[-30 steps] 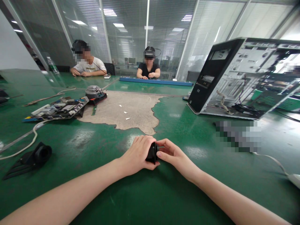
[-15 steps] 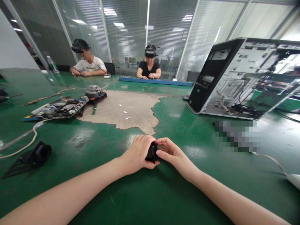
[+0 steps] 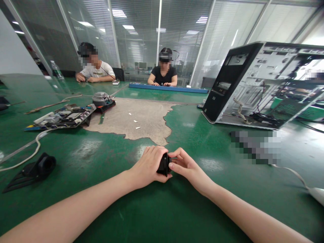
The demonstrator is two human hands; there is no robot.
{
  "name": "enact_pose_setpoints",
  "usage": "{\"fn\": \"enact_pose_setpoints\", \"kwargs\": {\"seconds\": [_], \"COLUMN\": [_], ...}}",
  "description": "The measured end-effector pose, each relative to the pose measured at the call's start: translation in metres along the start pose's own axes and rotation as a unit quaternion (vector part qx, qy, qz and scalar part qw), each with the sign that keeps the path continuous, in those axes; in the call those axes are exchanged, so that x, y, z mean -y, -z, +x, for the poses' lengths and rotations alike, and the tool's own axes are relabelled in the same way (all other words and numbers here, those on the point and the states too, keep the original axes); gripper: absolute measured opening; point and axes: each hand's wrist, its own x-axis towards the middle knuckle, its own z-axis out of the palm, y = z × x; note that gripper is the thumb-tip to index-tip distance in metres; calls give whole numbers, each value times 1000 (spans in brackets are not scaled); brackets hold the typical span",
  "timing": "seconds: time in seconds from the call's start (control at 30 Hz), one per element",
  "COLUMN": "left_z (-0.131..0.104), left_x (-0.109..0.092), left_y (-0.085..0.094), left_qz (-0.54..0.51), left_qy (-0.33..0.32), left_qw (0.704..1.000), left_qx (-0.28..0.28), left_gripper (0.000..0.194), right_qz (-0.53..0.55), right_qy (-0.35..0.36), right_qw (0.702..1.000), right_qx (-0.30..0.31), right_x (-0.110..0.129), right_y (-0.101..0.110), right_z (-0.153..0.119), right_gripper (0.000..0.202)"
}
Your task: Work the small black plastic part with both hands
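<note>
A small black part (image 3: 162, 165) is between my two hands at the middle of the green table (image 3: 157, 216). My left hand (image 3: 149, 167) is wrapped over it from the left, the thumb low at its near edge. From the right, the fingertips and thumb of my right hand (image 3: 186, 164) grip the part's right-hand side, which is round. Its left side is mostly hidden under my left palm.
At the left lie a black plastic piece (image 3: 37, 168), a circuit board (image 3: 64, 116), a cooler (image 3: 102, 101) and a pale cable (image 3: 35, 152). An open computer case (image 3: 253, 84) stands at the right. Two people (image 3: 163, 72) sit across the table behind a blue bar (image 3: 168, 88).
The fingers of my right hand have shifted slightly at the black part. My left hand looks the same. Across the table, the middle person has moved a little to the right.
</note>
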Motion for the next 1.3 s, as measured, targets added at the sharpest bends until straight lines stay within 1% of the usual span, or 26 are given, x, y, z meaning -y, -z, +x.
{"fn": "enact_pose_setpoints", "kwargs": {"seconds": [0.07, 0.17, 0.27, 0.43, 0.6, 0.7, 0.8, 1.0, 1.17, 1.3], "left_z": [0, 1, 0, -1, 0, 0, 0, -1, 0, 0], "left_x": [0, -1, -1, -1, -1, -1, -2, -2, -2, -2], "left_y": [0, 1, 1, 2, 1, 1, 2, 3, 2, 1], "left_qz": [-3, -5, -4, 2, -9, -13, -11, 1, -6, -13], "left_qy": [1, -4, -4, -4, -4, -3, -6, 0, 0, -2], "left_qw": [1000, 1000, 1000, 1000, 1000, 1000, 1000, 1000, 1000, 1000], "left_qx": [3, 5, 6, 7, -1, 0, -2, 7, 2, 0], "left_gripper": [59, 58, 59, 58, 58, 58, 59, 56, 57, 57], "right_qz": [-12, -22, -21, -4, -9, -19, -25, -5, -2, -27], "right_qy": [7, -6, -24, -11, 4, 7, -8, -4, 4, 7], "right_qw": [1000, 1000, 999, 999, 1000, 1000, 1000, 999, 1000, 1000], "right_qx": [-10, -10, 7, 32, 17, 5, 2, 34, 19, 8], "right_x": [0, 0, 1, 1, -1, -1, -1, -1, -3, -3], "right_y": [0, 1, 2, 3, 3, 3, 2, 2, 2, 3], "right_z": [1, 2, 3, 1, 1, 2, 2, 1, 0, 2], "right_gripper": [24, 27, 29, 36, 25, 27, 30, 38, 27, 31]}}
